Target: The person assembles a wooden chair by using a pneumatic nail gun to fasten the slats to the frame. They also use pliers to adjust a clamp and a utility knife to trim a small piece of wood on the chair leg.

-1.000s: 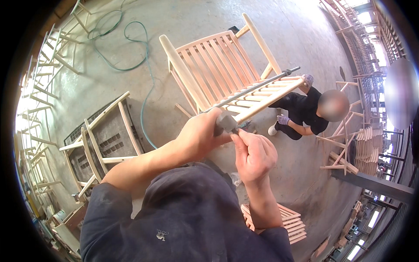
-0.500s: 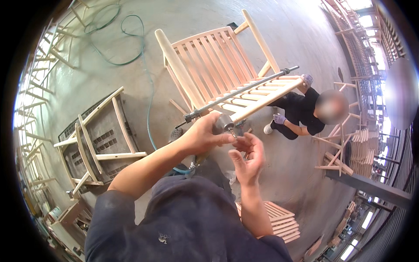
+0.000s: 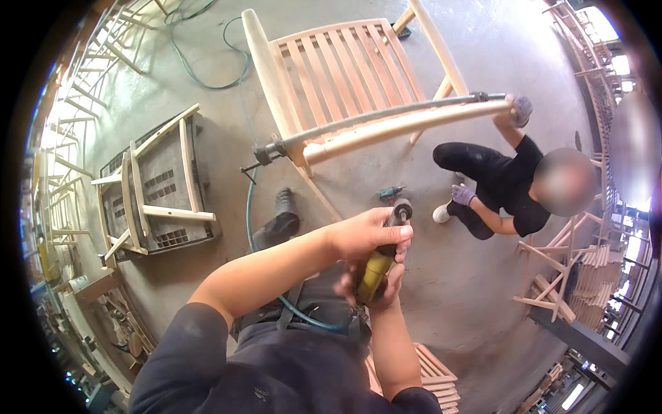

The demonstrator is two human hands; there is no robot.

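My left hand (image 3: 369, 231) is closed around the dark head of an air driver (image 3: 373, 277), thumb near its tip. My right hand (image 3: 391, 290) wraps the yellow-green body from below; some of its fingers are blurred. Ahead of both hands, and apart from them, stands a pale wooden slatted armchair (image 3: 331, 76). A long metal bar clamp (image 3: 386, 116) spans the chair's front rail (image 3: 414, 128). At the rail's right end is a co-worker's gloved hand (image 3: 519, 110).
A co-worker (image 3: 507, 186) crouches at right. A teal power drill (image 3: 391, 193) lies on the floor. Wooden frame parts rest on a black plastic pallet (image 3: 165, 186) at left. A teal hose (image 3: 250, 207) runs to my waist. Slatted panels (image 3: 434, 376) lie behind my right arm.
My hands have come down and away from the chair's rail. My right hand has moved from the driver's tip to its body. The chair now appears higher in view.
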